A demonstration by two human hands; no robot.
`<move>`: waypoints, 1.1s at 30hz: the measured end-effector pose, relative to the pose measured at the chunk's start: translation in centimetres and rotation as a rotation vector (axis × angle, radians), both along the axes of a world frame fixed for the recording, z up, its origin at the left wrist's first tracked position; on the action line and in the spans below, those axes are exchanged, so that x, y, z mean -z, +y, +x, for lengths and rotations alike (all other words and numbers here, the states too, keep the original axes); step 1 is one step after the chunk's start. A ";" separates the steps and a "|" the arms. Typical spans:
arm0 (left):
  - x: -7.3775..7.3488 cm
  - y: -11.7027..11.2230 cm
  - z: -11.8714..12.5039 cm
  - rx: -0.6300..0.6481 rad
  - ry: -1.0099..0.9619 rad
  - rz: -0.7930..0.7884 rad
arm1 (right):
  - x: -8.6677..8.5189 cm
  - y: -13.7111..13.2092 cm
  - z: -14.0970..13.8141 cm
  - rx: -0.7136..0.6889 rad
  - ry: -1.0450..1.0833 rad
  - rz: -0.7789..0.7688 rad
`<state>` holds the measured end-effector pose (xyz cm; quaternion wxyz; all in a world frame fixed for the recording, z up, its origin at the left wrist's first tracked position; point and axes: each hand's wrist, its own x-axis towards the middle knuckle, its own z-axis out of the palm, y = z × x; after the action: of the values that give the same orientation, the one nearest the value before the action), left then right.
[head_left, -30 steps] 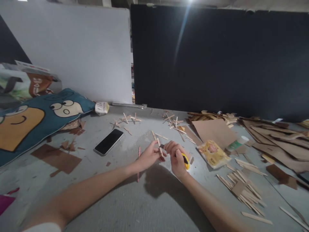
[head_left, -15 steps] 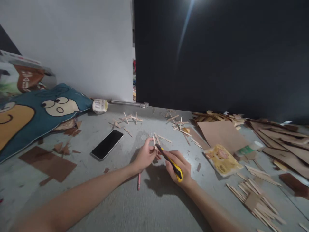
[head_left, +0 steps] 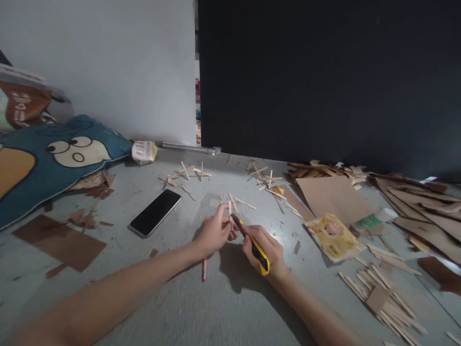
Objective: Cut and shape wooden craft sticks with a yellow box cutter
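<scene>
My left hand [head_left: 216, 231] pinches a small wooden stick [head_left: 230, 207], held nearly upright just above the table. In my right hand [head_left: 267, 247] is a yellow and black utility knife [head_left: 258, 250], its tip pointing up and left. The blade end reaches the stick close to my left fingertips; whether it touches the wood I cannot make out. Two loose sticks [head_left: 245, 203] lie just beyond my hands. A pink pencil [head_left: 204, 269] rests partly beneath my left wrist.
Left of my hands lie a phone [head_left: 155, 213], a brown cardboard sheet [head_left: 61, 242] and a blue cushion [head_left: 72, 158]. Stick pieces [head_left: 187, 174] stand toward the back. On the right are a yellow packet [head_left: 334, 235], cardboard [head_left: 333, 199] and a pile of wooden sticks [head_left: 385, 300].
The view has shifted slightly, so the things at left sit further left. The knife has tilted a little in my right hand; both hands keep their hold.
</scene>
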<state>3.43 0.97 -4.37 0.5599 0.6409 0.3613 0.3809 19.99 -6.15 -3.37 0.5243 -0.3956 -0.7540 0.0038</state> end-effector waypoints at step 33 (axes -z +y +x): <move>-0.3 -0.1 -0.1 0.005 0.027 0.060 | -0.3 -0.4 -0.9 -0.002 0.059 -0.009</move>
<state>3.29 0.83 -4.06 0.5364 0.6636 0.3554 0.3814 19.08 -6.54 -3.10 0.5447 -0.3970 -0.7385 0.0194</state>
